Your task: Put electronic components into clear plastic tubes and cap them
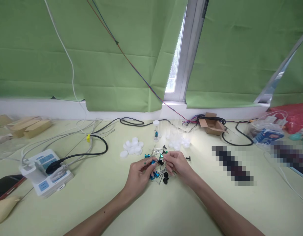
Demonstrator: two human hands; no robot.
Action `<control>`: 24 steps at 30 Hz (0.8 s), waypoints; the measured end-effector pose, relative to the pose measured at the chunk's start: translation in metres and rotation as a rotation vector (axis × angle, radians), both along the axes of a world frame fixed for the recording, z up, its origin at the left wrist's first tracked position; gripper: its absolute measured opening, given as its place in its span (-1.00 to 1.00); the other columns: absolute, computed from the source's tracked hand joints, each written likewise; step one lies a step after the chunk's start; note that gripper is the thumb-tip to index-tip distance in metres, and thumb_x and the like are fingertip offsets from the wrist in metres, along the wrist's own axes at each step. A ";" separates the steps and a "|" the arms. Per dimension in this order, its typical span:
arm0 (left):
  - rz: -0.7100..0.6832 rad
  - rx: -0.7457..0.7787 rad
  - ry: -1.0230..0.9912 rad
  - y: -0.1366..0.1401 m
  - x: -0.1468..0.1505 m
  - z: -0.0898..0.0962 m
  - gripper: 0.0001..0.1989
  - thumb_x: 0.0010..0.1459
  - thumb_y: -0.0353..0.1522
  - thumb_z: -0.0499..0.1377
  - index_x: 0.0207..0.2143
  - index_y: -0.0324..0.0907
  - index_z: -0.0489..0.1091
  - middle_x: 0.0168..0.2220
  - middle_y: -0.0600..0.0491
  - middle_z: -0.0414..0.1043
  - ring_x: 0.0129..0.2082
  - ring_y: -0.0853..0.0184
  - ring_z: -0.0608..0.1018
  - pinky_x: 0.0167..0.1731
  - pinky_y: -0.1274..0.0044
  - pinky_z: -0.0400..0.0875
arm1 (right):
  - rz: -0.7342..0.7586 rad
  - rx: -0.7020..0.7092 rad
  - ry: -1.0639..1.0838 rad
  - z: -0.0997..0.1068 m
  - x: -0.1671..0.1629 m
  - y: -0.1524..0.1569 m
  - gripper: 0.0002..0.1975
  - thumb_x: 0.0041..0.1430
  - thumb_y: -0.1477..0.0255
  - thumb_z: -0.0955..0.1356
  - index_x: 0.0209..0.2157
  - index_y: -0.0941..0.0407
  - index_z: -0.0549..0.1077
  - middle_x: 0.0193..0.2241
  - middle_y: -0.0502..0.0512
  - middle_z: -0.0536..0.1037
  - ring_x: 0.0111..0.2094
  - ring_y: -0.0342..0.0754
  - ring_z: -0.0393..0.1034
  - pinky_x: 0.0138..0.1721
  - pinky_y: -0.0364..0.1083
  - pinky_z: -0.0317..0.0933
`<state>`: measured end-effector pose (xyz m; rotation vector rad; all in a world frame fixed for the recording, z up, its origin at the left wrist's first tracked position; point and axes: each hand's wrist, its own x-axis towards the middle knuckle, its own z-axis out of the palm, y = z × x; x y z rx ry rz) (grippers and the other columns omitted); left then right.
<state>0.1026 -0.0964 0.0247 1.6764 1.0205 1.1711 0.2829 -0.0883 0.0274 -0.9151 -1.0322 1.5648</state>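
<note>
My left hand (139,175) is closed around a small blue-headed piece (153,162) with a thin metal rod. Close beside it, my right hand (178,163) pinches a thin metal rod (159,160) between thumb and fingertips. Whether both hands grip the same piece, I cannot tell. Under and around the fingers lies a loose pile of similar metal-rod pieces, some with blue heads (156,175), others with black heads (165,178). One black piece (188,158) rests apart, right of my right hand. Behind the pile, a clear vial (156,136) with a white cap stands upright, a blue piece inside.
White caps (134,150) lie grouped at the left, and clear vials (176,136) stand behind my right hand. A power strip (47,173) with cables occupies the left side. Near the wall sit an open cardboard box (212,126) and a black cable (131,122).
</note>
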 end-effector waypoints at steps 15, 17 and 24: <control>-0.007 -0.196 -0.126 0.009 -0.001 -0.001 -0.71 0.09 -0.21 0.27 -0.25 -0.26 0.51 -0.57 0.08 0.43 -0.56 0.35 0.46 -0.45 0.50 0.45 | -0.268 0.347 -0.441 0.001 -0.005 -0.006 -0.72 0.16 0.17 0.39 -0.34 0.12 0.40 -0.60 -0.05 0.42 -0.67 -0.16 0.27 -0.64 -0.17 0.18; -0.009 -0.207 -0.140 0.010 -0.001 -0.001 -0.70 0.09 -0.20 0.28 -0.24 -0.26 0.50 -0.57 0.08 0.43 -0.57 0.35 0.45 -0.47 0.50 0.43 | -0.326 0.463 -0.549 0.003 -0.004 -0.008 -0.75 0.18 0.23 0.38 -0.25 0.12 0.42 -0.49 0.00 0.46 -0.60 -0.15 0.31 -0.58 -0.16 0.22; -0.026 -0.222 -0.158 0.012 -0.003 -0.003 -0.71 0.10 -0.22 0.27 -0.22 -0.25 0.48 -0.56 0.09 0.43 -0.57 0.36 0.45 -0.51 0.53 0.37 | -0.335 0.755 -0.761 0.000 0.002 -0.005 -0.84 0.28 0.39 0.32 -0.16 0.09 0.51 -0.31 0.13 0.55 -0.42 -0.06 0.41 -0.42 -0.11 0.31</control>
